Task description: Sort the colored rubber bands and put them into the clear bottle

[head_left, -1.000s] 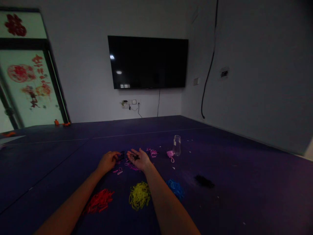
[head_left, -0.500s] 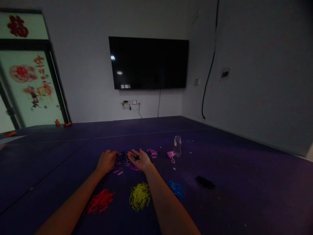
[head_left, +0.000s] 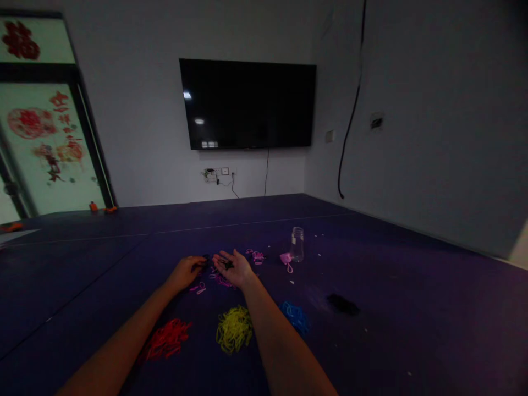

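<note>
My left hand [head_left: 184, 274] reaches over a scattered pile, thumb and fingers drawn together at some black rubber bands [head_left: 207, 258]. How many it pinches is too dark to tell. Palm up beside it, my right hand [head_left: 239, 270] carries a small clump of black rubber bands [head_left: 226, 264] on its slightly curled fingers. Under and between the hands lie loose pink and purple rubber bands [head_left: 223, 280], partly hidden by the right hand. A few pink bands [head_left: 258, 257] lie just beyond the right hand.
Sorted heaps lie nearer me: red bands [head_left: 169, 338], yellow bands [head_left: 235, 329], blue bands [head_left: 295, 318] partly behind my right forearm, and a black heap [head_left: 343, 304]. A clear bottle [head_left: 297, 245] stands upright beside a pink looped piece [head_left: 286, 259] on the purple surface [head_left: 391, 308].
My left hand has moved right and slightly down, closer to the right hand, onto the black bands. The right hand stays palm up with its clump. The view has shifted slightly.
</note>
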Action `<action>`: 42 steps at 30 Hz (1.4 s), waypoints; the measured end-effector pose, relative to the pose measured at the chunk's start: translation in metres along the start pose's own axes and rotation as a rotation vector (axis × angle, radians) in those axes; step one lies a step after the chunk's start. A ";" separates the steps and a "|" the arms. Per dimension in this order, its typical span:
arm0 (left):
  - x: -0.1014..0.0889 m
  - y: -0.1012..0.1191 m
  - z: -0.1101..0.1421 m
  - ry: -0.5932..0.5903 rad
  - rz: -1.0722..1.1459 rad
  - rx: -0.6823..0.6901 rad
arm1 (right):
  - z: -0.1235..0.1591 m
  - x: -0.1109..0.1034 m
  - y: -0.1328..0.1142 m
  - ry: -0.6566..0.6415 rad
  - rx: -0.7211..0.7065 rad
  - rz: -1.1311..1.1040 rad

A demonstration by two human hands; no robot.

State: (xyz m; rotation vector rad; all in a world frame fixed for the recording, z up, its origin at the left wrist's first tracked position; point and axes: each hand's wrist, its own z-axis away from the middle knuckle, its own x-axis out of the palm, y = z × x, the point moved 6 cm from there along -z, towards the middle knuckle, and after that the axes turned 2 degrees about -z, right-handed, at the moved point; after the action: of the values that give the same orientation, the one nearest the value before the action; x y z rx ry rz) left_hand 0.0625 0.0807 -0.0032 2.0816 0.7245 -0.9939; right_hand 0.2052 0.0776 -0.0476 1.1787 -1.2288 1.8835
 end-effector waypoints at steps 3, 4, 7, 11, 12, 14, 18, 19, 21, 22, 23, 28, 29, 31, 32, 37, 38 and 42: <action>0.002 -0.001 0.000 -0.004 -0.003 -0.007 | -0.001 0.000 0.000 -0.009 -0.007 0.006; 0.002 -0.001 0.000 -0.004 -0.007 -0.010 | -0.001 0.000 0.000 -0.010 -0.009 0.008; 0.002 0.000 0.000 -0.002 -0.028 -0.018 | 0.000 0.000 0.000 -0.006 -0.010 0.011; 0.003 0.002 -0.001 0.004 -0.065 -0.021 | 0.001 0.001 0.000 -0.006 -0.003 0.015; 0.003 0.002 -0.001 0.002 -0.074 -0.020 | 0.001 0.001 0.000 -0.009 -0.006 0.014; 0.004 0.004 -0.002 -0.004 -0.090 -0.014 | 0.000 0.001 0.000 -0.019 -0.013 0.011; 0.005 0.009 -0.004 -0.021 -0.115 0.008 | 0.001 0.002 0.000 -0.025 -0.012 0.010; 0.005 0.010 -0.005 -0.028 -0.119 0.016 | 0.002 0.002 0.000 -0.024 -0.009 0.011; 0.007 0.012 -0.006 -0.040 -0.125 0.030 | 0.003 0.002 0.000 -0.020 -0.007 0.014; 0.009 0.013 -0.006 -0.044 -0.126 0.034 | 0.003 0.002 0.000 -0.019 -0.008 0.015; 0.010 0.013 -0.006 -0.045 -0.126 0.036 | 0.003 0.002 -0.001 -0.019 -0.010 0.016; 0.008 0.010 -0.007 -0.001 -0.095 0.015 | 0.006 0.004 -0.001 -0.005 -0.010 0.018; 0.006 0.010 -0.007 0.014 -0.084 0.009 | 0.007 0.004 0.000 0.003 -0.008 0.019; 0.000 0.013 -0.009 0.043 -0.054 0.002 | 0.008 0.005 0.000 0.014 -0.007 0.023; -0.002 0.016 -0.010 0.054 -0.036 0.003 | 0.008 0.005 0.000 0.015 -0.009 0.024; -0.006 0.044 -0.015 0.081 0.070 0.034 | 0.007 0.005 0.000 0.002 -0.024 0.042; -0.005 0.051 -0.015 0.078 0.091 0.042 | 0.006 0.005 0.001 -0.009 -0.024 0.046; -0.001 0.069 -0.015 0.040 0.176 0.072 | 0.004 0.007 0.001 -0.061 -0.038 0.026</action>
State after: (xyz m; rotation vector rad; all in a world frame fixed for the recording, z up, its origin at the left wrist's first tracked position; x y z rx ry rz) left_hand 0.1188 0.0516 0.0291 2.1905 0.5214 -0.8945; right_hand 0.2031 0.0735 -0.0405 1.2132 -1.3132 1.8466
